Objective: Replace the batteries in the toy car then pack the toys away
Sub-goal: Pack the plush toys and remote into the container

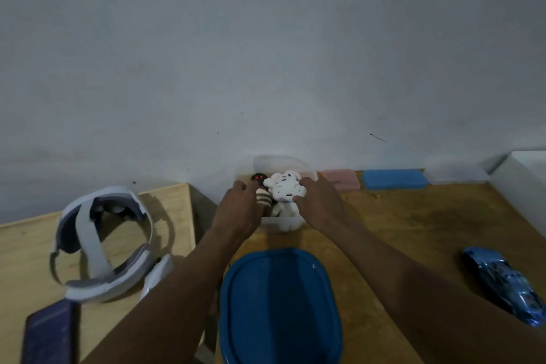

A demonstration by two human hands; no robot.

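A clear plastic container (276,163) stands against the wall on the brown table (413,216). Inside it sit a white plush toy (285,196) and a brown striped plush toy (263,199). My left hand (237,210) grips the container's left side, its fingers touching the striped toy. My right hand (320,204) grips the right side, fingers against the white plush. The blue toy car (503,282) lies on the table at the far right, apart from both hands. The container's blue lid (279,304) lies flat near me, between my forearms.
A white headset (103,242) and a dark phone (48,334) lie on a lighter table at the left, across a narrow gap. A pink block (342,180) and a blue block (394,179) rest along the wall. A white ledge (526,168) rises at far right.
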